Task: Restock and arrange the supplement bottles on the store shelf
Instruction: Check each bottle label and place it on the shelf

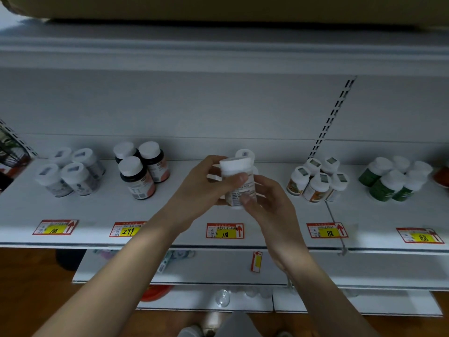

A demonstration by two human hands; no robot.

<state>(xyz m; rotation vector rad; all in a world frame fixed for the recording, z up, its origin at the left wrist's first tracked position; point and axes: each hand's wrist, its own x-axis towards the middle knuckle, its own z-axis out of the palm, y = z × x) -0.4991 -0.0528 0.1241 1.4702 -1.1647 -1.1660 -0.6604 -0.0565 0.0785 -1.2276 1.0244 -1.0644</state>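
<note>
Two hands meet at the centre of the frame around one white-capped bottle [239, 183], held just above the white shelf [170, 207]. The left hand [201, 188] comes in from the lower left, its grip clamped on the bottle with the thumb across the label below the cap and the fingers curled behind. The right hand [269, 203] comes from the lower right, its grip clamped on the bottle's lower part, thumb pressed on the label. Just behind the held bottle another white cap [245, 153] shows on the shelf. Left of centre stand three dark bottles [142, 169] close together, and further left four pale bottles [70, 171] form a cluster. Right of centre is a group of white bottles with orange labels [318, 181], and near the right edge a group of green bottles [393, 181]. Red and yellow price tags run along the shelf's front edge, the tag marked 118 [225, 231] directly below the hands
</note>
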